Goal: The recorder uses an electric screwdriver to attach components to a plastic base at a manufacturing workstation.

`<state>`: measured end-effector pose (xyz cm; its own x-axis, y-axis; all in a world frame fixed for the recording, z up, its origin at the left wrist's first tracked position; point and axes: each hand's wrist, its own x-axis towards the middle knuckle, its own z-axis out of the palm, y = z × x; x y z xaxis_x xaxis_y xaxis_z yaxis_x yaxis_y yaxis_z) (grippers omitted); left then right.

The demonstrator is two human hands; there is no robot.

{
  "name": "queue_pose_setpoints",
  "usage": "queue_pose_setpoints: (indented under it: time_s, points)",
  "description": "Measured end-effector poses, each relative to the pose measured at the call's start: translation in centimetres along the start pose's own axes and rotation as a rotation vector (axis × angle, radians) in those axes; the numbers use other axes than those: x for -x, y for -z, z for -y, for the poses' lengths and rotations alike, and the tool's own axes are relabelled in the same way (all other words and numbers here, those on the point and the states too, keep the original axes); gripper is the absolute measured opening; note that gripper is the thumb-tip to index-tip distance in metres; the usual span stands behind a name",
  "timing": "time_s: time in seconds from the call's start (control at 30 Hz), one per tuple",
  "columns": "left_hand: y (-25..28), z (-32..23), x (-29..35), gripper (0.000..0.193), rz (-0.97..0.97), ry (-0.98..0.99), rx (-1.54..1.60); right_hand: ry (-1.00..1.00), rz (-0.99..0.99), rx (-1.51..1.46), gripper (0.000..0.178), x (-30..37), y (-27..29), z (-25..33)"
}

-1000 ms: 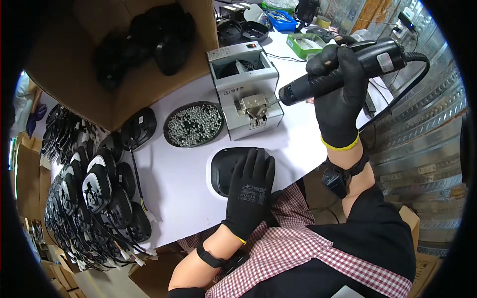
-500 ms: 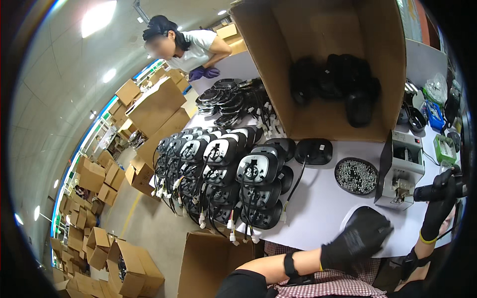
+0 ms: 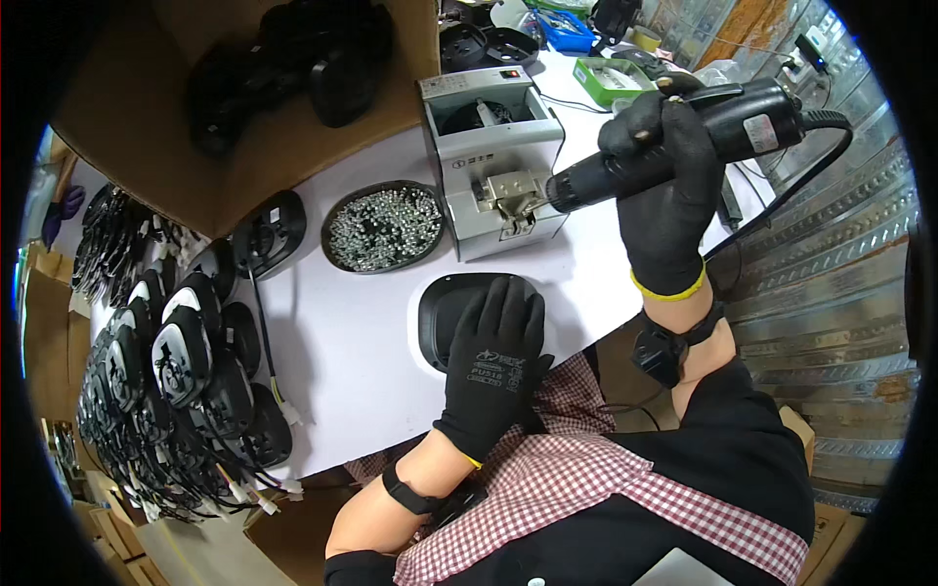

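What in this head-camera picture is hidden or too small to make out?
- Black part: mostly covered by the left hand.
- Screwdriver tip: buried in the grey dispenser, too small to see.
- Dish of screws: single screws blur together.
- Black parts in the cardboard box: lost in shadow.

- Worn on the head, looking steeply down at a white table from close above.
- Wide fisheye: dark rim around the frame, straight edges bending toward it.
- Own forearms and checked apron at the lower edge; cardboard box at upper left.
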<state>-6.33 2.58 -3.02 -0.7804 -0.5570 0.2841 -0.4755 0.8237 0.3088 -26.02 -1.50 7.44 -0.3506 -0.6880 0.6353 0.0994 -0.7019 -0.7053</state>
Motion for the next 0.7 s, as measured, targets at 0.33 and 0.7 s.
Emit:
queue_pose_setpoints:
  time_s: [0.33, 0.7]
  points:
    - [0.2, -0.7, 0.2, 0.066, 0.001, 0.061, 0.018, -0.072, 0.738, 0.057, 0.032, -1.7, -0.8, -1.3]
    - [-0.5, -1.0, 0.4, 0.065, -0.051, 0.054, -0.030, -0.036, 0.602, 0.227, 0.024, -1.1, -3.1, -1.4]
